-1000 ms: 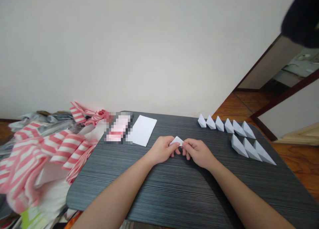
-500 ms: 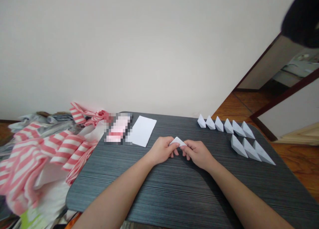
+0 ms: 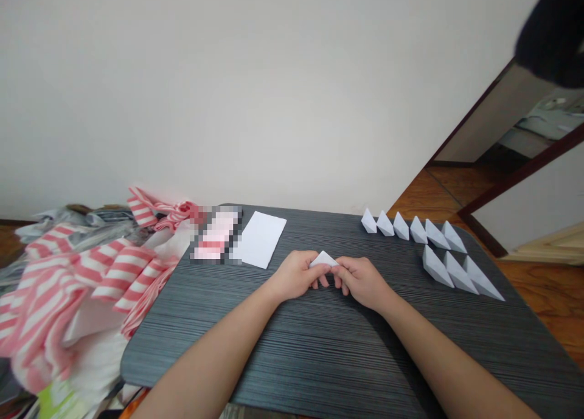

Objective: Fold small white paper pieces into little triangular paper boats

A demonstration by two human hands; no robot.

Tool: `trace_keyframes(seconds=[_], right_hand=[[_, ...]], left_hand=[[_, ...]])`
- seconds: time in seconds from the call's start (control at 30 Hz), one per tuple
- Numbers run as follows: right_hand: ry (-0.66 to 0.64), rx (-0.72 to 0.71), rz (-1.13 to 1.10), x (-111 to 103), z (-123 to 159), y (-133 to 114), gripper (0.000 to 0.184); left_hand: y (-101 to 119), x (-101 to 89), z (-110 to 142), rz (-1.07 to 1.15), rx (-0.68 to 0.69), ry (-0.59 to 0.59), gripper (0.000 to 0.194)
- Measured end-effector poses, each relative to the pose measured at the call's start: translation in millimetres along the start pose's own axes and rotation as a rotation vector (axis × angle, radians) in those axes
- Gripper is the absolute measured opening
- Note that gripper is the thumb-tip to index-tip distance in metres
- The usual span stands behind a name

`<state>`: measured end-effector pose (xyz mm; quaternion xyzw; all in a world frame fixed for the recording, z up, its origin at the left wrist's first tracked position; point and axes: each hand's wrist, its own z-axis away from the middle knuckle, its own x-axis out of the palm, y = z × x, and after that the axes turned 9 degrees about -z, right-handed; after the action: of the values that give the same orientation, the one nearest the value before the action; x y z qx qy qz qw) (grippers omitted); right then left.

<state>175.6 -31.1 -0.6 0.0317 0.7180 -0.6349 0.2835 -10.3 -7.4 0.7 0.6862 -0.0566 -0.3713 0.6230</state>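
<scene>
Between my hands, over the middle of the table, is a small folded white paper (image 3: 323,258) with its pointed tip facing away from me. My left hand (image 3: 298,274) pinches its left side, thumb across the near face. On the right side, my right hand (image 3: 358,279) grips the other corner with thumb and fingers. The fingertips of both hands almost meet and cover the paper's lower part. To the right stand two rows of folded white paper shapes (image 3: 418,230), pointed and boat-like. A stack of flat white paper (image 3: 261,239) lies to the left of my hands.
The dark wood-grain table (image 3: 292,358) stands against a pale wall (image 3: 274,103). A blurred-out pink and white item (image 3: 214,235) lies beside the paper stack. Red-and-white striped cloth (image 3: 104,267) is heaped left of the table. A doorway opens at the right over a wooden floor (image 3: 438,188).
My fingertips have drawn slightly closer together on the folded paper. Everything else has stayed in place.
</scene>
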Motion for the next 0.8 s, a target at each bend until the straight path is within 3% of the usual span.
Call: trace_keyframes(seconds=[0.37, 0.8], right_hand=[[-0.019, -0.001, 0.0, 1, 0, -3, 0.035], [0.09, 0.177, -0.275, 0, 1, 11, 0.03]], left_hand=[[-1, 0.0, 1, 0.039, -0.014, -0.008, 0.034], [-5, -0.8, -3, 0.14, -0.027, 0.018, 0.038]])
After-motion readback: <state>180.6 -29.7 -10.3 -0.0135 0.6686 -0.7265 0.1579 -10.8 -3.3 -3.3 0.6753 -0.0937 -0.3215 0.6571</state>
